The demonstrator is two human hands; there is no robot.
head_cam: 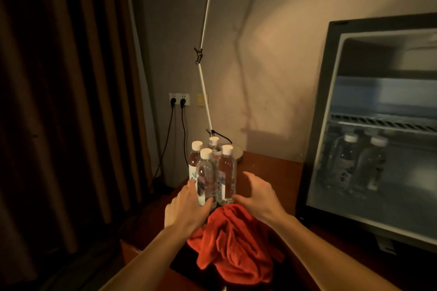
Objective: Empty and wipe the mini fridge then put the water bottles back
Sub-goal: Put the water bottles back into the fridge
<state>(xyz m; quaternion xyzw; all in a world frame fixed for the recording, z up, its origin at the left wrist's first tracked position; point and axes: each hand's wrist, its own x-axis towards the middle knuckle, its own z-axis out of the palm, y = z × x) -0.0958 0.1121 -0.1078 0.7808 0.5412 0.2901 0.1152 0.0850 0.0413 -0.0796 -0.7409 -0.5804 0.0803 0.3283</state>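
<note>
While both hands cup four bottles on the desk, the left hand touches them with fingers spread and the right hand curls open just beside. Probably gathering them for the fridge; next needs a firm squeeze. A red cloth lies under the wrists. The fridge seems to show two bottles.

Four water bottles on the desk — one red cloth, two wall plugs.
</note>
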